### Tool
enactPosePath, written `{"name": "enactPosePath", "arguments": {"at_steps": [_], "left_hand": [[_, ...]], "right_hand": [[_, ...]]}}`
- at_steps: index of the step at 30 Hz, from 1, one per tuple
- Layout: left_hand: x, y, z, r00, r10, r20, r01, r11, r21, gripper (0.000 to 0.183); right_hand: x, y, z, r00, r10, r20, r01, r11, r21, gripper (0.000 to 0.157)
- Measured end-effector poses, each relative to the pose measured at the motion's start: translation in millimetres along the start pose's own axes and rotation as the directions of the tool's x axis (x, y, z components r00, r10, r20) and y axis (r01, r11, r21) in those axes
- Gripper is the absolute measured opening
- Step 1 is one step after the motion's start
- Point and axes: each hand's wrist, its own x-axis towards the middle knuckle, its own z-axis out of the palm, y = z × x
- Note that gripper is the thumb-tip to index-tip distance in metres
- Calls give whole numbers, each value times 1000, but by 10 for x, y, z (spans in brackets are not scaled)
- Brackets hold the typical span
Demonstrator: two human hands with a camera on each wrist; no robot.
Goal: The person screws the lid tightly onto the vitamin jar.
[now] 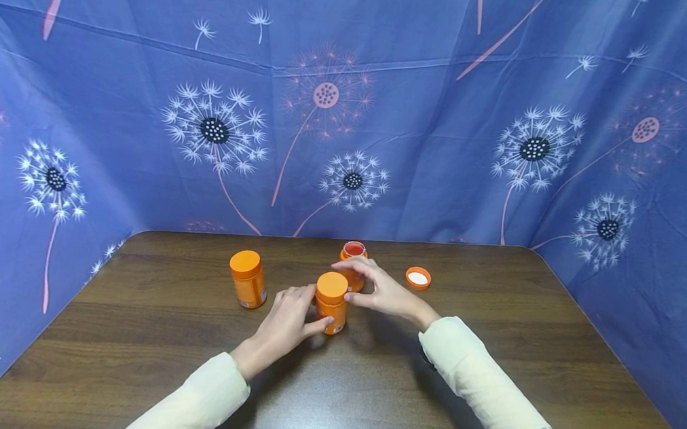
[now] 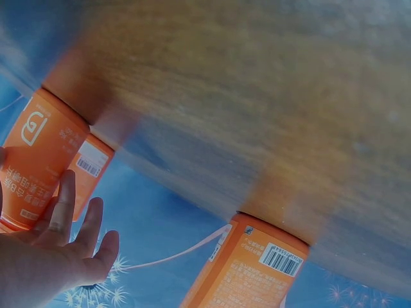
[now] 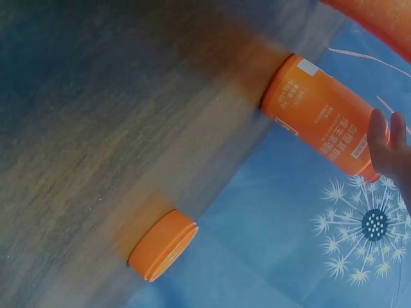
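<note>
An orange bottle [image 1: 334, 309] with its orange cap [image 1: 332, 286] on stands upright on the table. My left hand [image 1: 287, 317] grips its body from the left, thumb across the front and fingers along the far side. In the left wrist view, the other fingers spread out beside the bottle [image 2: 42, 154]. Around the cap, my right hand [image 1: 382, 293] is held with thumb at its right side and fingers stretched over behind it. Just behind stands an uncapped orange bottle [image 1: 355, 278], its rim showing and its body partly covered by my right hand.
Another capped orange bottle [image 1: 248, 280] stands to the left. A loose orange lid [image 1: 418, 279] with a white inside lies on the right, inner side up. Beyond the brown wooden table [image 1: 497, 282] hangs a blue cloth [image 1: 417, 146] printed with dandelions.
</note>
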Motion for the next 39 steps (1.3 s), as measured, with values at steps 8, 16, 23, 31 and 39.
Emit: {"name": "enactPosePath", "arguments": {"at_steps": [8,16,23,31,39], "left_hand": [[2,4,0,1000,-4,6,4,1000,5,44],[2,2,2,1000,-3,5,3,1000,13,44],[2,1,1,1000,-5,5,5,1000,4,44],[1,-7,0,1000,0,8,0,1000,-6,43],[1,-6,2,1000,0,14,0,1000,-6,41]], "right_hand": [[2,-3,-24,1000,-13,23,13,1000,-27,45],[0,10,-17,999,-34,6,34,999,-28,42],[-5,2,27,999,-13,-53,12,1000,-10,41],[-20,4,142,988,56,-147,-54,998,18,47],[-53,-268,164,979,98,-179,-92,995,44,46]]}}
